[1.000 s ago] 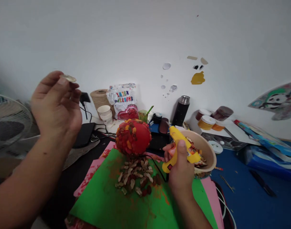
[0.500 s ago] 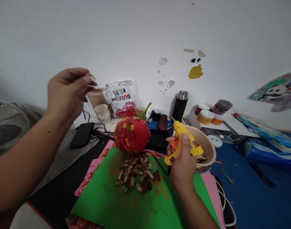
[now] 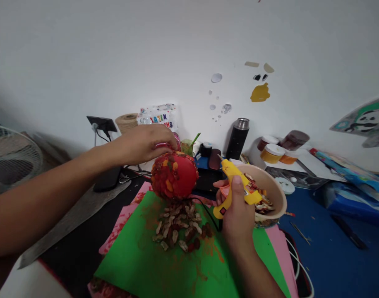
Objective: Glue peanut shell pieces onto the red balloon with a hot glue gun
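Note:
My left hand [image 3: 157, 142] reaches over the top of a round red balloon [image 3: 187, 171], its fingers bent and closed against the upper left side. Their tips are hidden, so whatever they pinch does not show. Red, orange and brown shell pieces [image 3: 167, 182] cover the balloon's left part; its right part is bare and smooth. My right hand [image 3: 236, 211] is closed round the handle of a yellow glue gun [image 3: 231, 178], nozzle pointing up and left, beside the balloon. A heap of peanut shells [image 3: 180, 225] lies in front of the balloon on a green sheet [image 3: 152, 269].
Right of the glue gun stands a beige bowl [image 3: 278, 190] of coloured shells. Behind are a black flask [image 3: 238, 138], paint jars [image 3: 272, 152], a balloon bag [image 3: 158, 118] and a twine roll [image 3: 126, 121]. A black cord [image 3: 206, 211] crosses the sheet; a fan [image 3: 14, 159] stands left.
My left hand has come down and to the right, from the air beside the twine roll, where it pinched a pale shell piece, onto the balloon. The glue gun has barely moved.

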The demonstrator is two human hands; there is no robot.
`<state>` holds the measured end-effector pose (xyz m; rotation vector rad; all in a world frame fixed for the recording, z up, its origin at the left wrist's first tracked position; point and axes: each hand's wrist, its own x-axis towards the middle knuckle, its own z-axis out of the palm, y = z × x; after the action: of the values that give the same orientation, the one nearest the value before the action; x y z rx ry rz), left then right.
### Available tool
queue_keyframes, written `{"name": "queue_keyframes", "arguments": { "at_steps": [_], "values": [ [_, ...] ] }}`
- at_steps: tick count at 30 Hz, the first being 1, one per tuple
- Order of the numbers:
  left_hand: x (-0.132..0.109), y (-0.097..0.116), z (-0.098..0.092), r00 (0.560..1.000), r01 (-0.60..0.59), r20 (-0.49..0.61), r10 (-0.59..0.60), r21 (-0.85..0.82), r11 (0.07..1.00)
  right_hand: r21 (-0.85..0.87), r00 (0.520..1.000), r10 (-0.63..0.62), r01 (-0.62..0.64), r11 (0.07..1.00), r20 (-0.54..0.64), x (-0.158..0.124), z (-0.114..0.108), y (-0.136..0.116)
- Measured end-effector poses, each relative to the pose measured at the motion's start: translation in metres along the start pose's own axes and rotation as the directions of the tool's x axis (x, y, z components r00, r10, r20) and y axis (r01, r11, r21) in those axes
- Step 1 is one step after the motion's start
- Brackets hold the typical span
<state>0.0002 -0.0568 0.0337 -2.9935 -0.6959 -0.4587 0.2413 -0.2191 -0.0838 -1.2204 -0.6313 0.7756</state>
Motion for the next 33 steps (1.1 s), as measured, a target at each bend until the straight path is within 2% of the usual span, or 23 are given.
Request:
{"name": "queue_keyframes", "arguments": {
  "at_steps": [8, 17, 26, 33],
  "values": [
    [0.016, -0.003, 0.009, 0.989, -0.041, 0.146, 0.035, 0.035, 0.999, -0.01, 1.0, 0.016, -0.015, 1.0, 0.022, -0.005, 0.004, -0.005],
    [0.027, 0.0, 0.006, 0.963, 0.044, 0.263, -0.052, 0.037, 0.998, -0.008, 0.996, -0.046, 0.047, 0.999, 0.08, -0.008, 0.003, 0.005],
    [0.032, 0.003, 0.006, 0.95, 0.05, 0.305, -0.071, 0.077, 0.996, -0.039, 0.988, -0.115, 0.119, 0.992, 0.099, -0.01, 0.003, 0.01],
    [0.033, 0.003, 0.008, 0.932, 0.112, 0.335, -0.139, 0.097, 0.989, -0.011, 0.98, -0.176, 0.178, 0.984, 0.098, -0.012, 0.004, 0.017]
  ]
}}
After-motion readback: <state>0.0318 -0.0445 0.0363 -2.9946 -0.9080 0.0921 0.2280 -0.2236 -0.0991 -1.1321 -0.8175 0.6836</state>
